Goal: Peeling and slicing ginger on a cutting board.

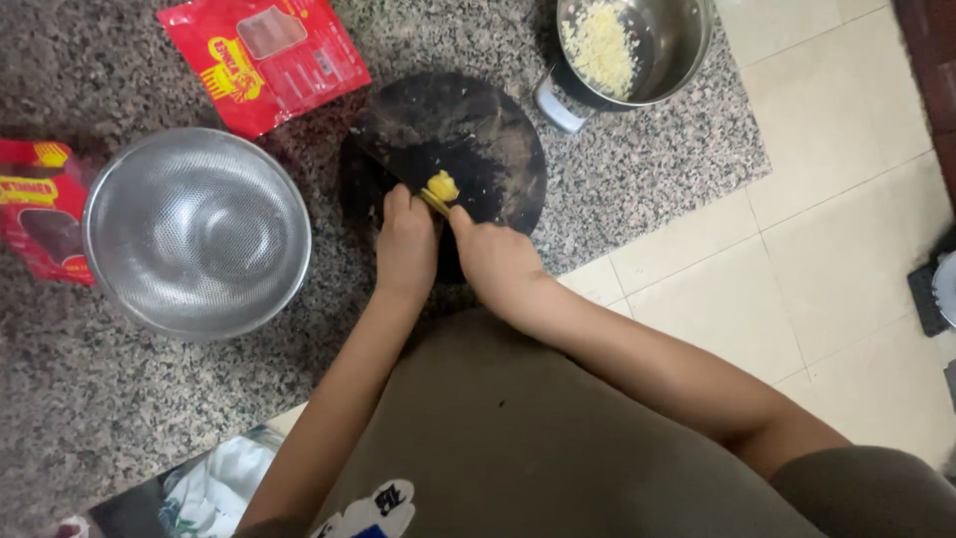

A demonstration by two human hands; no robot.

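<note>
Counts: 2 hands, left hand (405, 244) and right hand (495, 261), both on 1 round dark cutting board (478, 130). 1 yellow food piece (441, 186) between them. 2 red packets: one at top (264, 60), one at left edge (35, 214). 1 steel mesh bowl (197, 231). 1 steel pot (677, 40) with 1 heap of chopped pale bits (600, 47). 1 granite counter (100, 399).

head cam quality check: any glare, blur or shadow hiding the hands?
Head view: soft overall, fine detail smeared; mild glare inside the steel strainer bowl; left hand and right hand evenly lit, meeting at a small yellow piece on the dark round board, which swallows contrast.
</note>
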